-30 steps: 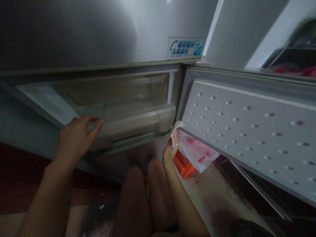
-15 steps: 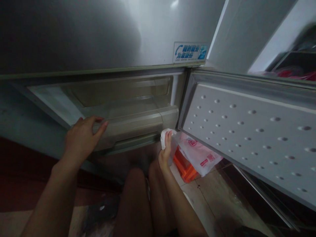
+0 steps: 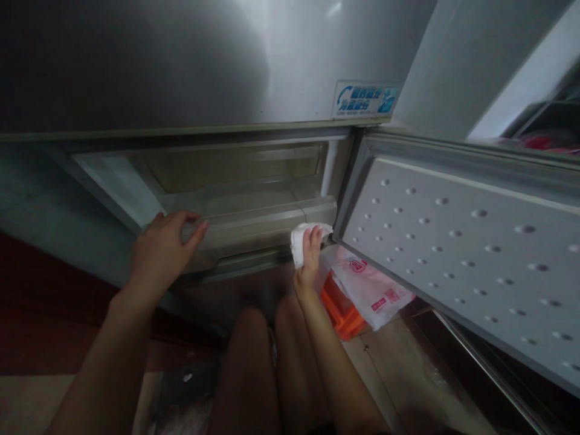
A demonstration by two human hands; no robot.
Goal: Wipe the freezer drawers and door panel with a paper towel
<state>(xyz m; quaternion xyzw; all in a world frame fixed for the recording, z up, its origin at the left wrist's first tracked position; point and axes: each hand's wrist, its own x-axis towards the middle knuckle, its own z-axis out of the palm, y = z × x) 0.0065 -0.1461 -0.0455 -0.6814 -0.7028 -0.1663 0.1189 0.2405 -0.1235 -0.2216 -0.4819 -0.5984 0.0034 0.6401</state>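
Observation:
My left hand [image 3: 164, 246] is at the left end of the upper freezer drawer's front [image 3: 254, 232]. Its fingers curl over the top edge and the thumb lies on the front face. My right hand [image 3: 308, 266] presses a folded white cloth [image 3: 298, 243] near the right end of that front, fingers laid over the cloth and the palm side hidden. The pale, see-through drawer sits in the freezer compartment of a silver fridge [image 3: 181, 66], and no contents show in it.
The freezer door [image 3: 453, 254], with a dimpled white lining, stands open at the right. Below it, a white and pink plastic bag [image 3: 376, 284] hangs over an orange basket [image 3: 339, 308] on the tiled floor [image 3: 385, 356]. My knees [image 3: 251, 329] are close to the fridge front.
The right hand and cloth have moved slightly up against the drawer front, with more of the cloth showing. The left hand keeps its place on the drawer; the whole view has shifted a little.

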